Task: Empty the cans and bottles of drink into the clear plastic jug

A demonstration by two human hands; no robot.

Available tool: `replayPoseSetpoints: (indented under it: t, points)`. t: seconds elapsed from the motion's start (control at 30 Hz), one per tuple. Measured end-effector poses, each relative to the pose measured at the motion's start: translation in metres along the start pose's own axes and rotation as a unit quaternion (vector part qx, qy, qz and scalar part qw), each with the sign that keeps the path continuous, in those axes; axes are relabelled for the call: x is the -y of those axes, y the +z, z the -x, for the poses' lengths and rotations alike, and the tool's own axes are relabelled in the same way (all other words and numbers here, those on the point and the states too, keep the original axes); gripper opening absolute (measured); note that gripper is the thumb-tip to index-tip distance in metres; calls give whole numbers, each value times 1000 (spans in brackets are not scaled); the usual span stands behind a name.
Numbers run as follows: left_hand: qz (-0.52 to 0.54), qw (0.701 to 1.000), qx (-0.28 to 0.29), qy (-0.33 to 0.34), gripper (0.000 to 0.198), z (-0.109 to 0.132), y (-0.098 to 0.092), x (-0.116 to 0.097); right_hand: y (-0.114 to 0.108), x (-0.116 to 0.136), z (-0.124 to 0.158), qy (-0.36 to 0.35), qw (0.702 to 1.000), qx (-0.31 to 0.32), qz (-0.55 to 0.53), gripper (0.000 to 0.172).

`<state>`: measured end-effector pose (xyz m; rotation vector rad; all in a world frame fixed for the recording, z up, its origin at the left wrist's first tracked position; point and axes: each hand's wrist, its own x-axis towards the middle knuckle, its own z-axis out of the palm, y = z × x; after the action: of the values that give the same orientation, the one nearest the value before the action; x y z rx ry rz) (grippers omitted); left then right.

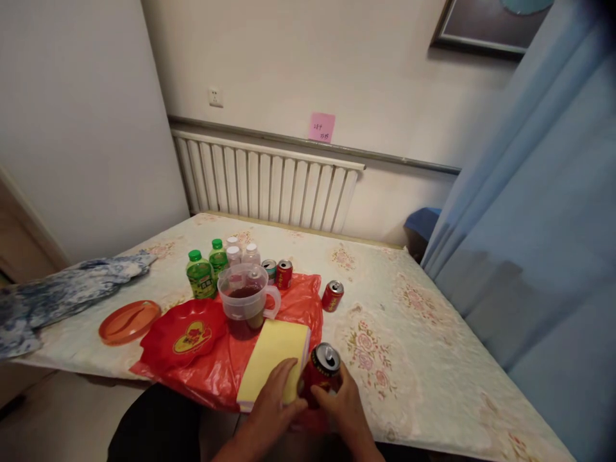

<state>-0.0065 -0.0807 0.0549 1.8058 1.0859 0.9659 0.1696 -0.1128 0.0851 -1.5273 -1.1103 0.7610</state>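
Observation:
A red drink can [323, 367] with a black-banded top stands upright near the table's front edge, its mouth open. My right hand [345, 405] is wrapped round its right side, with the thumb across the front. My left hand [275, 404] is on the can's left, fingers apart over the edge of a thick yellow pad [272, 353], thumb pointing at the can. Whether that thumb touches the can, I cannot tell. Behind the pad is a clear plastic jug [244, 307] with dark liquid in it.
A red scalloped plate [163, 350] and red plastic sheet [224, 378] lie left, beside an orange lid [128, 323]. Green-capped bottles [201, 277], white-capped bottles [251, 254] and two cans [284, 274] stand behind the jug. Another red can [332, 296] stands right. A blue curtain [524, 179] hangs right.

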Motion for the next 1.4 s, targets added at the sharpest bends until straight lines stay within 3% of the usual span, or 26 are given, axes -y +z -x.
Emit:
replayPoseSetpoints:
  t: [0.13, 0.23, 0.37, 0.5, 1.0, 1.4]
  points:
    - [-156, 984, -83, 26, 33, -18, -18, 34, -28, -14, -30, -4, 997, -78, 25, 58]
    - [-249, 958, -134, 52, 27, -34, -35, 54, -47, -29, -54, 5, 991, -128, 33, 59]
    - [-321, 935, -138, 50, 26, -43, -48, 72, -69, -47, -83, 6, 982, -176, 62, 57]
    - [-353, 926, -130, 28, 25, -41, -49, 79, -80, -56, -107, 6, 978, -195, 73, 57]
    - [-396, 909, -124, 42, 23, -40, -48, 87, -56, -66, -204, -30, 973, -210, 87, 67]
    - [-408, 904, -125, 37, 23, -40, -47, 86, -39, -86, -222, -38, 977, -196, 75, 73]
